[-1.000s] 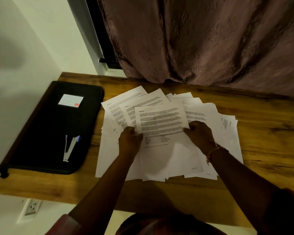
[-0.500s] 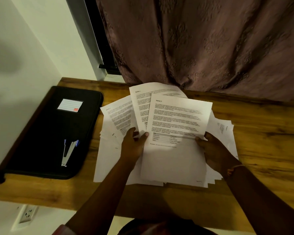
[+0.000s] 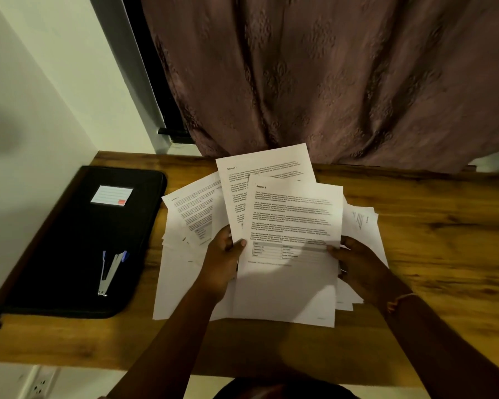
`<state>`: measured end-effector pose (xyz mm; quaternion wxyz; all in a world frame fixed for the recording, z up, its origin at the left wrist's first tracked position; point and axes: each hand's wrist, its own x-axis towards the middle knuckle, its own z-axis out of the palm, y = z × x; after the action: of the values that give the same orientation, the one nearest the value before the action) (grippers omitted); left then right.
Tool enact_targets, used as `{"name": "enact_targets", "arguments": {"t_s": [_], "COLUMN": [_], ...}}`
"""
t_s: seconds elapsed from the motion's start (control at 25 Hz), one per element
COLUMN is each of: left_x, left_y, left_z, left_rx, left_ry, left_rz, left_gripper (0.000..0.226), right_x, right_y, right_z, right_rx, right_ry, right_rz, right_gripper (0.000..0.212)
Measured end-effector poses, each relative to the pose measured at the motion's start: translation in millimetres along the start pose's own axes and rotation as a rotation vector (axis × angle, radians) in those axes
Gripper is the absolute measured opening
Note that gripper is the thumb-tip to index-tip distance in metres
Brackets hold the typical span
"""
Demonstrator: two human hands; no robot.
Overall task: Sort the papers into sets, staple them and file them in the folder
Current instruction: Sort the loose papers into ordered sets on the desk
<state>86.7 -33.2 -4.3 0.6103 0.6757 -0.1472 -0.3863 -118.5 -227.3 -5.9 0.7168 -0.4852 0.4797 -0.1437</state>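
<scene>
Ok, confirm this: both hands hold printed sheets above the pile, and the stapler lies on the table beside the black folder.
One error: the head view shows the stapler lying on the black folder, not the table beside it. The left hand and right hand do hold printed sheets above the pile.

Single head cam, looking fwd & down, close over wooden desk (image 3: 429, 254), curtain (image 3: 329, 82) behind.

Left hand (image 3: 222, 263), right hand (image 3: 360, 269): fingers (image 3: 333, 250) curled
</scene>
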Motion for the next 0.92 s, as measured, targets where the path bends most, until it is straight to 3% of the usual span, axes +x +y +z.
{"name": "enact_targets", "arguments": {"t_s": [0.32, 0.52, 0.68, 0.84, 0.92], "left_x": [-9, -10, -5, -18, -20], "left_y": [-2, 11, 32, 75, 77], "left_z": [12, 22, 13, 13, 15], "left_rx": [0.021, 0.292, 0.366, 0.283, 0.159], "left_ry": [0.003, 0.273, 0.525, 0.713, 0.717], "left_rz": [0.054, 0.260, 0.370, 0.402, 0.335], "left_gripper": [0.024, 0.017, 0.029, 0.023, 0.017], "right_x": [-4, 25, 43, 44, 43], "right_y": [5, 12, 12, 4, 1], "right_z": [-19, -38, -41, -31, -26], "right_rx": [-0.069, -0.387, -0.691, -0.834, -0.851], "right_ry": [0.049, 0.268, 0.288, 0.271, 0.223], "right_rz": [-0.139, -0.254, -0.319, -0.346, -0.349], "right_gripper": [0.026, 0.025, 0.017, 0.037, 0.052]}}
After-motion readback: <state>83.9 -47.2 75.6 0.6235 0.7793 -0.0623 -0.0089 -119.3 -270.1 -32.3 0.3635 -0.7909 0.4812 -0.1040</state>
